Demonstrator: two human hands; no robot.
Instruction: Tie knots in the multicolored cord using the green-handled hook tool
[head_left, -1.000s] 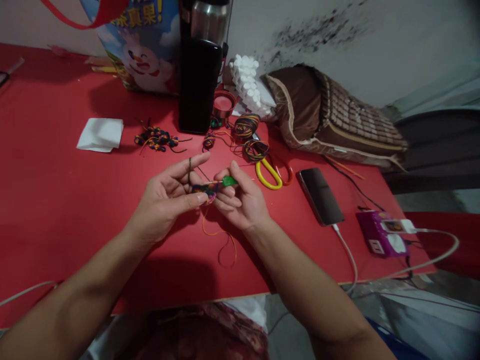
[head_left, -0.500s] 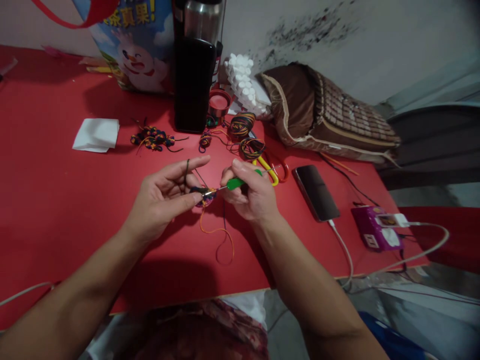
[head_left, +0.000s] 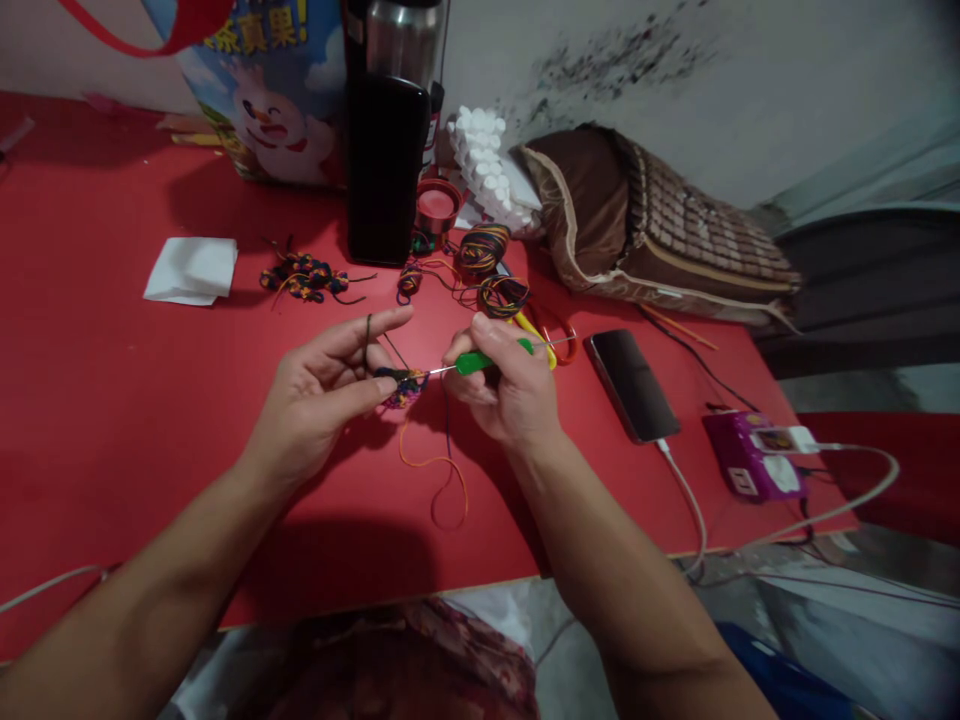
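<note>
My left hand [head_left: 319,390] pinches a small multicoloured crochet piece [head_left: 405,388] between thumb and fingers. Dark yarn loops over its raised index finger and runs down to the piece. In my right hand [head_left: 506,385] is a crochet hook [head_left: 474,362] with a green handle, its metal shaft reaching into the piece's right edge. An orange yarn tail [head_left: 427,462] hangs from the work onto the red table [head_left: 315,550]. Beyond my hands lie balls of dark multicoloured yarn [head_left: 482,250] and a finished-looking clump of crocheted pieces [head_left: 306,276]. Yellow-and-red-handled scissors [head_left: 540,335] are partly behind my right hand.
A black phone [head_left: 386,170] stands upright before a steel bottle [head_left: 405,40] and a printed bag [head_left: 277,100]. Folded white paper [head_left: 191,270] lies left. On the right are a charging phone [head_left: 631,385], a purple box [head_left: 754,455] and a brown cushion [head_left: 660,215].
My right hand has shifted slightly right, drawing the hook back so less of its shaft overlaps the crochet piece. My left hand has moved slightly left and still grips the piece.
</note>
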